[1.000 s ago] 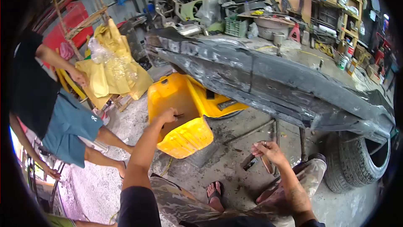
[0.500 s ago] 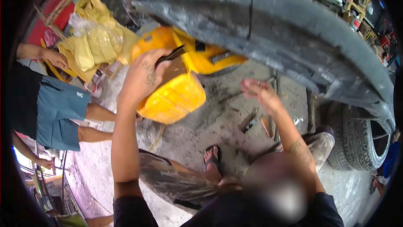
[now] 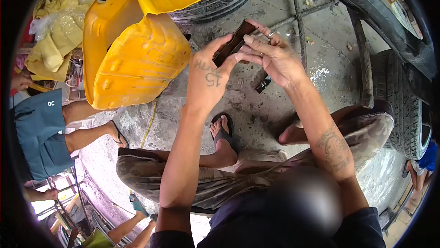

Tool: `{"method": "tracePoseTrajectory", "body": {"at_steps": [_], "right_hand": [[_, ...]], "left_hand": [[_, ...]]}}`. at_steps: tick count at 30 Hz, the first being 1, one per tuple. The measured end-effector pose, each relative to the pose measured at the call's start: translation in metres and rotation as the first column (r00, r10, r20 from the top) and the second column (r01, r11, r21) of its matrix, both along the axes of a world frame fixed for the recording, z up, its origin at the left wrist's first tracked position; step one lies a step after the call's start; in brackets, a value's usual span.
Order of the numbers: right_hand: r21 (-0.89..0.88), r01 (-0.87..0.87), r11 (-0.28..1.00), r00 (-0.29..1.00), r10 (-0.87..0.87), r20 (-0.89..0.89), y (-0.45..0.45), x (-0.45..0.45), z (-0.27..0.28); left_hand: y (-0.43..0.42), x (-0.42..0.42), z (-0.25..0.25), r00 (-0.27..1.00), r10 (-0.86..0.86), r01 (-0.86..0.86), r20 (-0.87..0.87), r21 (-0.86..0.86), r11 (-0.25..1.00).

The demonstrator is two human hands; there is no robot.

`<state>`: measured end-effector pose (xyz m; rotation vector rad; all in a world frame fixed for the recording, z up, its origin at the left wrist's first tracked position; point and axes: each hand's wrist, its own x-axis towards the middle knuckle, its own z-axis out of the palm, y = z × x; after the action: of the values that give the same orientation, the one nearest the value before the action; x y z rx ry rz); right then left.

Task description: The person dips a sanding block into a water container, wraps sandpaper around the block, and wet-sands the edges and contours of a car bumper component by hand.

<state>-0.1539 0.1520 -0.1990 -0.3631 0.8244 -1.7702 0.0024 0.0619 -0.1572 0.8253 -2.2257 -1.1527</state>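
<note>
A dark brown, thin, bent sheet [image 3: 234,44], possibly sandpaper, is held between both hands above the concrete floor. My left hand [image 3: 211,66] grips its lower left end, thumb on the near side. The fingers and thumb of my right hand [image 3: 272,53] pinch its right side, with a ring on one finger. Left of my hands stands a yellow plastic container [image 3: 137,62], its ribbed end wall toward me. Below the sheet, a small dark block [image 3: 263,83] lies on the floor.
A large dark panel [image 3: 389,23] spans the upper right, over tires [image 3: 401,105]. Metal bars [image 3: 299,23] cross the floor ahead. A person in blue shorts [image 3: 39,128] stands at the left, near yellow sheets [image 3: 52,50]. Other people's legs show at the bottom left and right edge.
My left hand has come out from over the yellow container with the dark sheet and met my right hand, which now grips it too. The view has tipped downward.
</note>
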Motion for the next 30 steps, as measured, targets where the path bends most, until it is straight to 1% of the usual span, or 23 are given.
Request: {"method": "tracePoseTrajectory", "body": {"at_steps": [1,3,5,7,9,11,12,13,16,17,18,20,21,23,24,26,27,28,30], "right_hand": [[-0.008,0.022,1.0,1.0,-0.022,-0.011,-0.001,0.0,-0.001],[-0.024,0.043,0.999,0.999,-0.043,-0.019,-0.004,0.001,-0.002],[0.013,0.079,0.997,0.992,-0.077,-0.102,-0.005,0.0,-0.003],[0.029,0.098,0.995,0.989,-0.094,-0.116,-0.006,0.001,0.001],[0.061,0.126,0.99,0.982,-0.116,-0.152,-0.008,0.005,0.007],[0.065,0.129,0.99,0.98,-0.118,-0.16,-0.009,0.008,0.003],[0.07,0.138,0.988,0.978,-0.124,-0.167,-0.01,0.008,0.002],[0.072,0.099,0.992,0.99,-0.09,-0.109,-0.011,0.008,0.003],[0.116,0.081,0.99,0.99,-0.066,-0.126,-0.008,0.007,0.002],[0.137,0.118,0.984,0.989,-0.105,-0.1,-0.01,0.007,-0.005],[0.13,0.132,0.983,0.986,-0.117,-0.118,-0.01,0.005,-0.011],[0.188,0.19,0.963,0.978,-0.169,-0.126,-0.012,0.007,-0.002],[0.172,0.209,0.963,0.975,-0.192,-0.112,-0.011,0.005,-0.01],[0.173,0.217,0.961,0.974,-0.203,-0.096,-0.01,0.003,-0.009],[0.161,0.223,0.962,0.973,-0.21,-0.095,-0.009,0.002,-0.007],[0.143,0.208,0.968,0.974,-0.191,-0.126,-0.008,0.0,-0.002],[0.145,0.193,0.971,0.973,-0.171,-0.153,-0.006,0.0,0.0],[0.135,0.19,0.972,0.973,-0.168,-0.158,-0.005,-0.001,0.003],[0.072,0.175,0.982,0.979,-0.167,-0.114,-0.002,0.0,0.006]], "left_hand": [[0.0,-0.002,0.0,1.0,-0.005,0.005,0.001,-0.005,1.0],[-0.002,-0.003,0.0,1.0,-0.008,0.009,-0.018,0.106,0.994],[-0.004,-0.003,0.0,1.0,-0.006,0.009,-0.022,0.111,0.994],[-0.005,-0.004,0.0,1.0,0.0,0.003,-0.028,0.118,0.993],[-0.004,-0.006,0.0,0.998,0.041,-0.032,-0.047,0.172,0.985],[-0.004,-0.006,0.002,0.996,0.075,-0.061,-0.047,0.238,0.969],[-0.008,-0.005,-0.008,0.99,0.088,-0.048,-0.109,0.326,0.944],[-0.01,-0.004,-0.011,0.989,0.092,-0.048,-0.113,0.348,0.936],[-0.016,0.0,-0.015,0.994,0.071,-0.038,-0.08,0.361,0.932],[-0.016,0.0,-0.018,0.992,0.062,-0.015,-0.111,0.378,0.925],[-0.016,-0.002,-0.02,0.988,0.046,0.017,-0.146,0.403,0.915],[-0.016,-0.006,-0.014,0.996,-0.008,0.047,-0.091,0.429,0.902],[-0.012,-0.008,-0.021,0.996,0.0,0.033,-0.094,0.357,0.933],[-0.012,-0.014,-0.027,0.994,-0.005,0.029,-0.107,0.217,0.976],[-0.012,-0.016,-0.022,0.994,-0.005,0.028,-0.113,0.204,0.979],[-0.011,-0.02,-0.012,0.997,0.021,0.008,-0.073,0.383,0.924],[-0.011,-0.022,-0.01,0.999,0.025,-0.009,-0.033,0.41,0.912],[-0.01,-0.023,-0.007,0.999,0.028,-0.01,-0.039,0.402,0.916],[-0.007,-0.025,-0.002,0.995,0.075,-0.046,-0.067,0.362,0.931]]}}
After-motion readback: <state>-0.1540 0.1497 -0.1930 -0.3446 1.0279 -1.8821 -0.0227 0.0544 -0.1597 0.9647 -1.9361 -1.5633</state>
